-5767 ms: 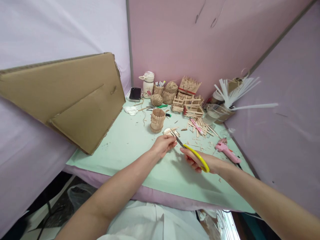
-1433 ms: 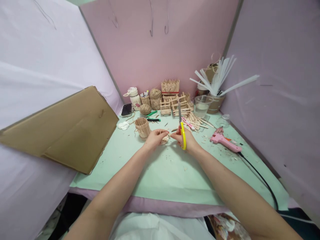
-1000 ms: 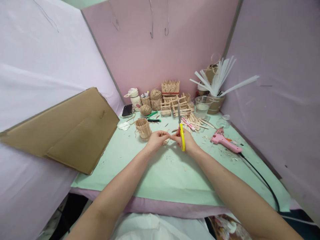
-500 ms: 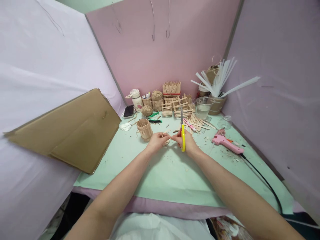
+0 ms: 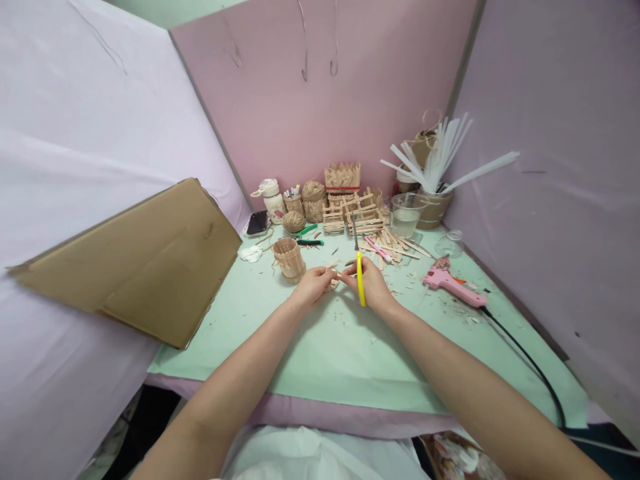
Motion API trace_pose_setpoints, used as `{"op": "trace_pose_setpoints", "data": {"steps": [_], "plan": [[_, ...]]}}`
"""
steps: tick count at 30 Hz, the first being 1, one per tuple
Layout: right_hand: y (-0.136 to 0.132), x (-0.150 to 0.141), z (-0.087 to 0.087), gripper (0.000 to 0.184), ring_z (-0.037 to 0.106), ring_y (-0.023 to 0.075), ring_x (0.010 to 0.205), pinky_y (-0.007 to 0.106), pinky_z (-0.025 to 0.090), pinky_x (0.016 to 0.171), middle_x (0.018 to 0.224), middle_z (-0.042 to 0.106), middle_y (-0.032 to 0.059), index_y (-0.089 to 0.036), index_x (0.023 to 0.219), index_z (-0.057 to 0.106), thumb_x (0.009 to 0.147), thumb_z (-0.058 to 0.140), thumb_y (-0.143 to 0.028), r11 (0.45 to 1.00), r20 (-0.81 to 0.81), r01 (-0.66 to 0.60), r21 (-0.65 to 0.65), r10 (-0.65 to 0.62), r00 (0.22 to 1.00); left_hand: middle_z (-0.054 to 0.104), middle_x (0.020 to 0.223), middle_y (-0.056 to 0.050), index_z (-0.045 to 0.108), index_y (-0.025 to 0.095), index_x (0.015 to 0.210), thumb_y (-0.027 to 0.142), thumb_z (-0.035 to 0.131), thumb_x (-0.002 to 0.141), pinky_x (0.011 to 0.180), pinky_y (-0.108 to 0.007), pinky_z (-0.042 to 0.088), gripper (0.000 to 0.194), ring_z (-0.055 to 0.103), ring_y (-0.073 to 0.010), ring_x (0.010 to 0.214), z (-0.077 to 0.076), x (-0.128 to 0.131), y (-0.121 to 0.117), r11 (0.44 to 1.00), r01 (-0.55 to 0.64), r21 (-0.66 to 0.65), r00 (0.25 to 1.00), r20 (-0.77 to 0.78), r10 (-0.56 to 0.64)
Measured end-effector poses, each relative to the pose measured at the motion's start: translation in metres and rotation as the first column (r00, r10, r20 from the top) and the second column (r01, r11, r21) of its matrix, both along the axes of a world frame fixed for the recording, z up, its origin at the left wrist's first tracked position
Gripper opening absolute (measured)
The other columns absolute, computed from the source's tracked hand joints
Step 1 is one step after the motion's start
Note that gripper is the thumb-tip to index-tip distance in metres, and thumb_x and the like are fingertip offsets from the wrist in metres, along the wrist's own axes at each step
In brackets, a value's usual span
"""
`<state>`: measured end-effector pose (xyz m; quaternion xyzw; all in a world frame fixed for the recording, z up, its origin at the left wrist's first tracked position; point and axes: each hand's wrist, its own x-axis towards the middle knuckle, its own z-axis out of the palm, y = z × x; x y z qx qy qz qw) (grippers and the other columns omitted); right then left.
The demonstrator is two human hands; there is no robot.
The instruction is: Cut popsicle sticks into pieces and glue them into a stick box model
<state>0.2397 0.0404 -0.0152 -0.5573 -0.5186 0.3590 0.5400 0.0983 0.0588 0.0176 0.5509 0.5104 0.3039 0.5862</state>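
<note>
At frame centre, the scissors (image 5: 361,280) clamped in my right hand (image 5: 375,285) have tipped leftward, seemingly not cutting the sliver (image 5: 337,272) my left hand (image 5: 315,283) pinches.

The scissors (image 5: 361,283) have a bright yellow handle and slim dark metal blades; they sit in the right hand (image 5: 375,288), handle nearest the person, blades pointing away past the fingers and looking closed; a small pale piece (image 5: 339,274), wood by the look of it, is pinched at the fingertips of the left hand (image 5: 313,285) and reaches the right fingertips too, its exact shape too tiny for me to make out; a round pale disc (image 5: 332,286) lies low by the left fingers, mostly covered by them; just beside that same hand, the stick cup (image 5: 290,261) stands upright, light brown, open-topped, its rim uneven.
</note>
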Motion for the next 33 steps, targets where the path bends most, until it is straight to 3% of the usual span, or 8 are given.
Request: {"op": "trace_pose_setpoints", "data": {"steps": [9, 15, 20, 24, 28, 33], "plan": [[0.000, 0.000, -0.002, 0.040, 0.057, 0.0153, 0.062, 0.028, 0.040, 0.058, 0.075, 0.066, 0.0011, -0.022, 0.076, 0.041, 0.055, 0.071, -0.037, 0.999, 0.032, -0.003, 0.035, 0.001, 0.999, 0.038, 0.045, 0.007, 0.062, 0.014, 0.069, 0.046, 0.063, 0.066, 0.042, -0.022, 0.015, 0.033, 0.025, -0.0048, 0.042, -0.012, -0.003, 0.003, 0.989, -0.032, 0.143, 0.999, -0.016, 0.035], [-0.007, -0.003, 0.007, 0.037, 0.059, 0.0171, 0.067, 0.029, 0.041, 0.061, 0.076, 0.066, 0.0015, -0.023, 0.075, 0.040, 0.058, 0.069, -0.039, 0.999, 0.054, 0.013, 0.050, -0.016, 0.998, 0.030, 0.045, 0.008, 0.061, 0.015, 0.071, 0.045, 0.064, 0.066, 0.039, -0.022, 0.011, 0.031, 0.021, -0.0042, 0.039, -0.007, 0.001, -0.003, 0.999, -0.019, 0.046, 1.000, -0.005, 0.019], [-0.008, -0.002, 0.009, 0.036, 0.059, 0.0174, 0.067, 0.030, 0.042, 0.062, 0.075, 0.066, 0.0012, -0.023, 0.074, 0.040, 0.060, 0.068, -0.040, 0.999, 0.062, 0.029, 0.041, -0.031, 0.998, 0.023, 0.047, 0.009, 0.057, 0.016, 0.070, 0.047, 0.065, 0.066, 0.039, -0.022, 0.007, 0.032, 0.015, -0.0035, 0.039, 0.000, -0.002, -0.005, 0.997, 0.002, -0.073, 0.995, 0.098, 0.005], [-0.008, -0.001, 0.008, 0.036, 0.058, 0.0170, 0.067, 0.029, 0.042, 0.061, 0.076, 0.065, 0.0005, -0.023, 0.074, 0.040, 0.059, 0.069, -0.039, 0.999, 0.080, 0.023, 0.035, -0.026, 0.996, 0.022, 0.047, 0.010, 0.055, 0.016, 0.068, 0.045, 0.067, 0.064, 0.038, -0.022, 0.007, 0.032, 0.014, -0.0031, 0.038, 0.005, -0.004, -0.008, 0.996, 0.018, -0.085, 0.996, 0.087, -0.011], [-0.009, -0.001, 0.006, 0.032, 0.058, 0.0171, 0.070, 0.030, 0.041, 0.063, 0.082, 0.066, 0.0017, -0.023, 0.076, 0.042, 0.062, 0.067, -0.037, 0.999, 0.103, 0.007, 0.047, -0.012, 0.995, 0.029, 0.045, 0.008, 0.056, 0.016, 0.065, 0.044, 0.062, 0.066, 0.037, -0.021, 0.014, 0.029, 0.020, -0.0040, 0.036, 0.003, -0.004, -0.006, 0.999, -0.023, 0.048, 0.996, -0.080, 0.026], [-0.007, -0.001, 0.004, 0.028, 0.060, 0.0177, 0.074, 0.031, 0.042, 0.067, 0.091, 0.068, 0.0038, -0.022, 0.078, 0.044, 0.065, 0.065, -0.034, 0.999, 0.091, 0.016, 0.048, -0.020, 0.996, 0.053, 0.055, 0.000, 0.062, 0.013, 0.065, 0.033, 0.062, 0.063, 0.049, -0.021, 0.030, 0.020, 0.043, -0.0100, 0.052, -0.008, -0.010, 0.010, 0.962, -0.108, 0.250, 0.973, -0.170, 0.154]]}}
